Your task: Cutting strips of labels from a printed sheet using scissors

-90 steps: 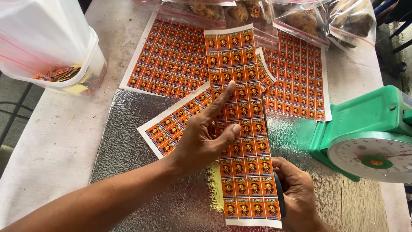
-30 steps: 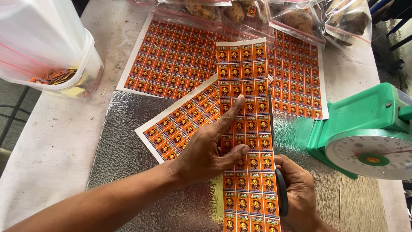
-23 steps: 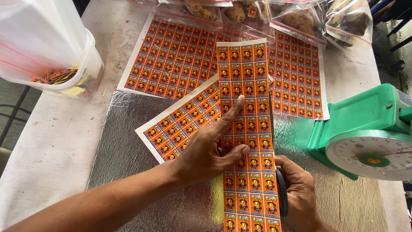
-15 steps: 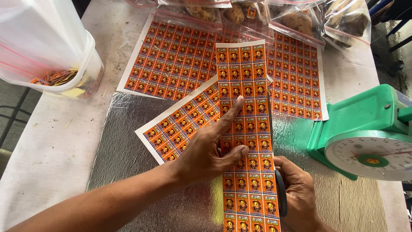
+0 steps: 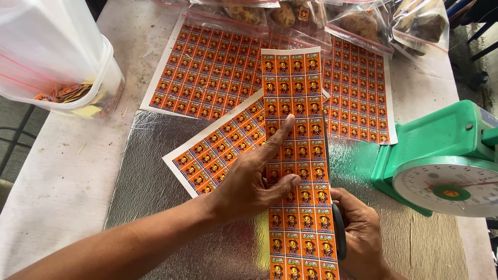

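Here the left hand [image 5: 249, 181] lies open, pinning a long orange sticker strip [image 5: 298, 155]; right hand [image 5: 363, 238] grips dark-handled scissors [image 5: 338, 231] beside it, the cut seemingly unfinished; uncut orange sticker sheets [image 5: 207, 72] remain beyond the strip.

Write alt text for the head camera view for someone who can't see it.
A person's left hand presses flat on a long strip of orange stickers while the right hand holds a dark-handled cutting tool at the strip's right edge. More orange sticker sheets lie on a silver embossed mat, with a green weighing scale to the right.
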